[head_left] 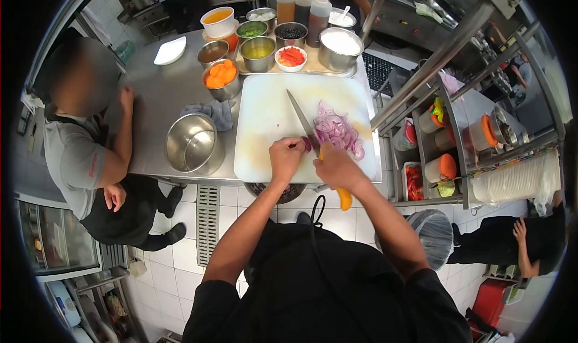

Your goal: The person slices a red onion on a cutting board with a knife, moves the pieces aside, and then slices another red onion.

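Note:
My right hand [337, 167] grips a kitchen knife [301, 115] by its yellow handle, the blade pointing away from me across the white cutting board [256, 114]. Just left of the blade, my left hand [286, 157] is closed with its fingertips on a small piece of red onion [307, 144]. Sliced red onion [336, 129] lies in a loose pile to the right of the knife. A tiny onion scrap lies on the board's left half. My fingers partly hide the onion piece.
Left of the board stands an empty steel pot [194, 145] beside a grey cloth [215, 114]. Behind the board are a bowl of orange pieces [221, 75], a bowl of red strips [291, 58], other containers and squeeze bottles [319, 18]. A co-worker [96, 144] stands at the left.

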A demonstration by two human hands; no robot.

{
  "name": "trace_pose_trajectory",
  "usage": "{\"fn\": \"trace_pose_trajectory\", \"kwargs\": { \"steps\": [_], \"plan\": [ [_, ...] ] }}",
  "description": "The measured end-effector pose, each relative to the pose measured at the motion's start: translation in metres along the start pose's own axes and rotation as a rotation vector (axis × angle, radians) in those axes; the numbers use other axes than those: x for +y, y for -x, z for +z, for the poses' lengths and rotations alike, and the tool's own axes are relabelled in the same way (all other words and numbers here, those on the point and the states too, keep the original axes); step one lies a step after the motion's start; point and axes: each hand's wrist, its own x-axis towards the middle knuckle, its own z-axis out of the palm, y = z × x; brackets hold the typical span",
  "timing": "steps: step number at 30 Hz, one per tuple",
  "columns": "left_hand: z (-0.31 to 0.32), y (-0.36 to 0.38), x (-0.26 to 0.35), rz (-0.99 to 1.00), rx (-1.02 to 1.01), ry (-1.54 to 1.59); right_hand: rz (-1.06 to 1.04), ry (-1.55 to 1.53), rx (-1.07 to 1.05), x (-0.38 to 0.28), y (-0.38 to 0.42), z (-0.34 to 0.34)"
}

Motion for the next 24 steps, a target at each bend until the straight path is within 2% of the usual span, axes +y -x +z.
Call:
{"fn": "trace_pose_trajectory", "kwargs": {
  "steps": [3,5,7,10,13,16,19,22,23,24],
  "plan": [
    [0.005,0.0,-0.001,0.054,0.037,0.045,-0.013,0.062,0.058,0.008,-0.007,0.017],
    [0.003,0.001,-0.002,0.124,0.064,-0.009,0.015,0.059,0.008,0.005,-0.01,0.013],
    [0.001,0.0,-0.001,0.098,0.025,0.029,0.059,0.013,-0.057,-0.005,-0.008,-0.014],
    [0.004,0.001,-0.004,0.083,0.027,0.058,-0.009,0.015,0.003,0.001,-0.005,-0.006],
    [0.005,0.004,-0.002,0.079,0.042,0.039,-0.046,0.173,0.148,0.014,-0.014,0.032],
    [-0.002,0.007,0.003,0.067,0.015,0.015,0.052,-0.013,-0.042,-0.001,-0.012,-0.002],
    [0.002,0.002,-0.003,0.1,-0.006,0.041,0.123,-0.041,-0.132,-0.033,0.005,-0.032],
    [0.006,0.001,-0.011,0.119,0.026,0.059,-0.129,0.168,0.185,0.016,-0.013,0.033],
    [0.006,0.0,-0.011,0.12,0.047,0.062,-0.102,0.152,0.174,0.019,-0.015,0.034],
    [0.006,-0.002,-0.008,0.135,0.053,0.045,-0.061,0.14,0.075,0.011,-0.017,0.022]
  ]
}}
